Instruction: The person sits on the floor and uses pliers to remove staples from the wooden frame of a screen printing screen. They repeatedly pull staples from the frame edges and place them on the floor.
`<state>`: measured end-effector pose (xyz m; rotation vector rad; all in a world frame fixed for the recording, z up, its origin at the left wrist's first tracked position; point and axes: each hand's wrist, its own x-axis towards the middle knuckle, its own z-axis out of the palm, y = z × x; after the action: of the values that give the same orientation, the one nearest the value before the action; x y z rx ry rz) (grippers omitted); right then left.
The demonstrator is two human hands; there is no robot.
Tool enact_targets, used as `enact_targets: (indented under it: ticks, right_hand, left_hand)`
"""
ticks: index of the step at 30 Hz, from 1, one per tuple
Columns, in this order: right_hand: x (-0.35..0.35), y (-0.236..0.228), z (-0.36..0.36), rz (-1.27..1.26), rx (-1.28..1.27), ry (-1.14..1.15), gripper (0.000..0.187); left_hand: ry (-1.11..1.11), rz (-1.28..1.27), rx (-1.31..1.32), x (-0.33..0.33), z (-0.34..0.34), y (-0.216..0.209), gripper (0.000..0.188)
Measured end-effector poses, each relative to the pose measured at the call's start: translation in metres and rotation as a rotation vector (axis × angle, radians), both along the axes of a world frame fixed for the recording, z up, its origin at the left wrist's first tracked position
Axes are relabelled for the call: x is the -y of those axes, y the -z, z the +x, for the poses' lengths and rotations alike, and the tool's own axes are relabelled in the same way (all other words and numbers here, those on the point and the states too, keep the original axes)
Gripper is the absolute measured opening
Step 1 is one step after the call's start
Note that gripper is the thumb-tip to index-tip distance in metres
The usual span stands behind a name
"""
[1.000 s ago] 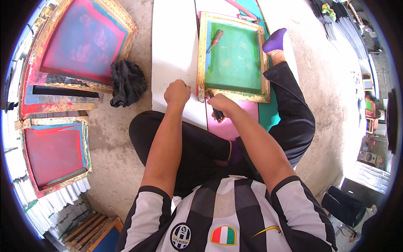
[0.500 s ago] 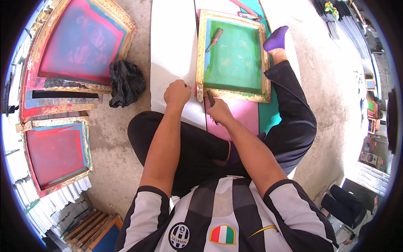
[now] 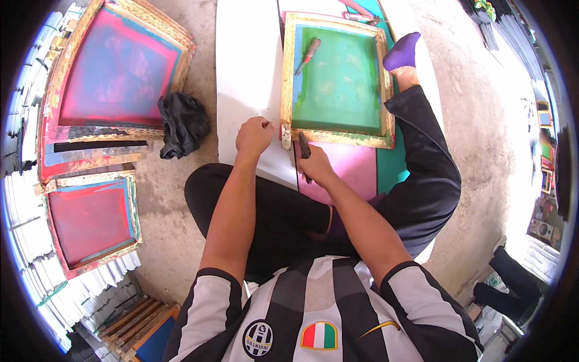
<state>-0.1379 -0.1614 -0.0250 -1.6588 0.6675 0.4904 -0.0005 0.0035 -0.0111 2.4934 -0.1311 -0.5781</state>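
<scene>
My left hand (image 3: 253, 136) is closed in a pinch above the white board (image 3: 244, 72), just left of the frame's near left corner. Whatever its fingers hold is too small to make out. In my right hand (image 3: 316, 164) are dark pliers (image 3: 303, 145), their head pointing away from me beside that same corner. The wooden screen-printing frame (image 3: 338, 137) has green mesh and lies flat in front of me. A screwdriver (image 3: 310, 53) with a red and dark handle rests on the mesh.
My foot in a purple sock (image 3: 403, 53) is beside the frame's right edge. Past its far edge lies a box cutter (image 3: 360, 17). On the left are a crumpled black plastic bag (image 3: 184, 123), a large pink-blue screen frame (image 3: 120, 66) and a smaller red one (image 3: 90, 220).
My view has shifted slightly, moving the surroundings a little. Both hands stay near the frame's corner with almost the same grip.
</scene>
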Motion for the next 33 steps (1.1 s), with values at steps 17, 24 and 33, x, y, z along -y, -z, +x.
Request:
enact_targets:
  ticks: [17,24,33]
  right_hand:
    - [-0.066,-0.024,0.061,0.61,-0.218,-0.093,0.024]
    - [-0.048,-0.018,0.056,0.585,-0.255,-0.169,0.033]
    - [0.031,-0.042,0.037,0.289,-0.298,-0.256,0.027]
  left_hand:
    - [-0.357,-0.495,-0.502,-0.048,0.013,-0.005,0.032]
    - [-0.196,-0.179,-0.354,-0.043,0.017,0.001,0.04]
    - [-0.183,-0.01,-0.105,-0.029,0.016,-0.002,0.051]
